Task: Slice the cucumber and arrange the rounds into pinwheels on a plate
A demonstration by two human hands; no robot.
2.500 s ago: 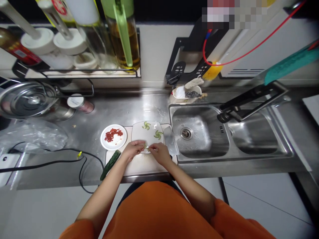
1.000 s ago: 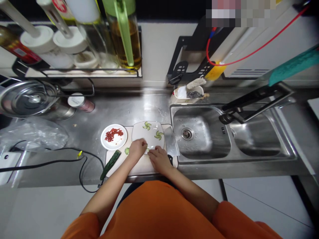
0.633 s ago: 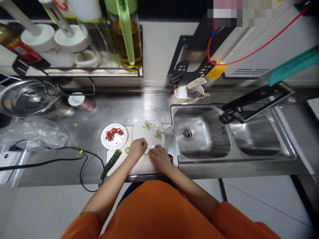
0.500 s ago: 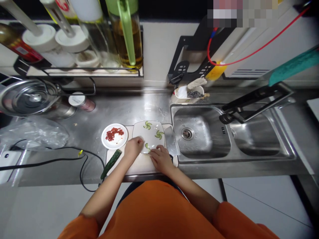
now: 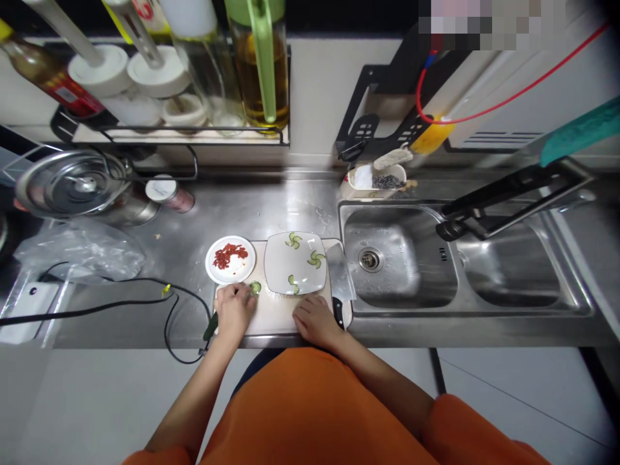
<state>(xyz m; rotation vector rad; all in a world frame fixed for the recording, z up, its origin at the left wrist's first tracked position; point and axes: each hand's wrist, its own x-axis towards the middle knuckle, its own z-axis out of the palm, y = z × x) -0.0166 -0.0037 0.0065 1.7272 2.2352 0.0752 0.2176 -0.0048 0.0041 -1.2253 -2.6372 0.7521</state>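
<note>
The person's orange garment fills the near edge of the view. Both forearms reach from it onto the cutting board.

**Left hand**: rests on the 9 o'clock corner of the board, fingers curled. It lies over the cucumber, whose dark end sticks out at the hand's 7 o'clock. Whether the fingers clamp the cucumber cannot be told. A cut cucumber slice lies on the board just beyond the fingertips, at the hand's 1 o'clock.

**Right hand**: rests on the board at its 4 o'clock, fingers loosely bent, with nothing seen in it. The knife lies just beside it at 1 o'clock, blade pointing away.

**Plates**: a square plate sits at 12 o'clock on the board and carries three cucumber pinwheels. A round plate with red pieces stands at the board's 10 o'clock, just beside the square plate.

**Surroundings**: the sink lies at 3 o'clock of the board. A black cable and a plastic bag lie at 9 o'clock. Farther back stand a pot lid, a jar, a small bowl and a rack of bottles.
</note>
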